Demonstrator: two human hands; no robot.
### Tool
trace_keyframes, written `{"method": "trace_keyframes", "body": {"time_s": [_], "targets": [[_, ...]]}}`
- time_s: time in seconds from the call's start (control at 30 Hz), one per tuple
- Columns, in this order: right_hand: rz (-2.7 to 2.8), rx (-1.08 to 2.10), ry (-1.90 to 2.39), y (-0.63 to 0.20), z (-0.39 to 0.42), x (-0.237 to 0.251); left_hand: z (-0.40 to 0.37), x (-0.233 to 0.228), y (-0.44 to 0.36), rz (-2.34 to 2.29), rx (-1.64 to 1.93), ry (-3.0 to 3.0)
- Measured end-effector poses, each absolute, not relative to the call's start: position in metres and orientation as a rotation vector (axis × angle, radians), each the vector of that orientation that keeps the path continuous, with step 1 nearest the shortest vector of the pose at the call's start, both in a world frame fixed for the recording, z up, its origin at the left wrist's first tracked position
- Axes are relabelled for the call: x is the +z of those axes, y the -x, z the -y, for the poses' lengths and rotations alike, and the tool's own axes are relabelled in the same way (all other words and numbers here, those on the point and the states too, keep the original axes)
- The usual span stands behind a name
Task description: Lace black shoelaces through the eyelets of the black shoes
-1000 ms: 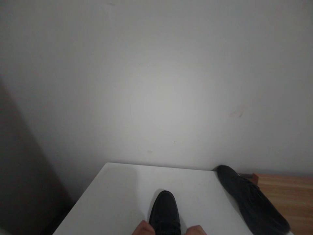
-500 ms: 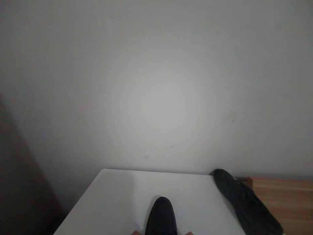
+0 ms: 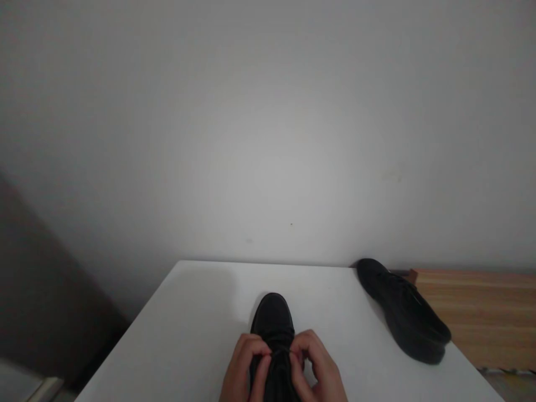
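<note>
A black lace-up shoe [image 3: 273, 314] stands on the white tabletop [image 3: 184, 329], its toe pointing to the wall. My left hand [image 3: 247, 365] is at the left of its lacing, thumb and forefinger pinched on a dark shoelace. From the right side, my right hand [image 3: 316, 365] pinches the lace in the same way. Between the two pinches a short stretch of lace shows across the shoe's tongue. The heel of this shoe lies below the picture's edge.
A second black shoe [image 3: 404, 312] lies at the table's right edge, toe near the wall [image 3: 268, 139]. Beyond it is a wood-grain surface [image 3: 481, 312]. At lower left, a pale-edged object [image 3: 44, 388] is partly in view.
The view has tipped down, so the table and both shoes appear higher. My hands, earlier just fingertips at the bottom edge, now show at the laces of the middle shoe.
</note>
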State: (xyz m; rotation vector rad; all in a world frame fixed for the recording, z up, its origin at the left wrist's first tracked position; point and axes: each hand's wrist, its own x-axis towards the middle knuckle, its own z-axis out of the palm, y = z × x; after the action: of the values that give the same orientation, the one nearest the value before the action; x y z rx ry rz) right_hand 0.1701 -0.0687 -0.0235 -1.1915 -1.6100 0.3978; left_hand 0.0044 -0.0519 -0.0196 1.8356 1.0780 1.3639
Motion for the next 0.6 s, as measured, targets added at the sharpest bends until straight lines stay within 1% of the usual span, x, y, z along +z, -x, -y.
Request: {"method": "trace_keyframes", "body": {"time_s": [0.17, 0.33, 0.43, 0.6], "targets": [[1.6, 0.566, 1.238, -0.175, 0.047, 0.004, 0.032, 0.002, -0.012, -1.102, 1.304, -1.837], [1.637, 0.724, 1.2, -0.181, 0.026, 0.017, 0.01, 0.007, -0.01, -1.033, 1.241, -1.906], [1.65, 0.767, 1.159, -0.186, 0.022, 0.015, 0.005, 0.004, 0.0, -0.965, 1.188, -1.919], [1.596, 0.796, 1.114, -0.191, 0.025, -0.004, 0.0, 0.0, 0.021, -0.824, 1.086, -1.901]]}}
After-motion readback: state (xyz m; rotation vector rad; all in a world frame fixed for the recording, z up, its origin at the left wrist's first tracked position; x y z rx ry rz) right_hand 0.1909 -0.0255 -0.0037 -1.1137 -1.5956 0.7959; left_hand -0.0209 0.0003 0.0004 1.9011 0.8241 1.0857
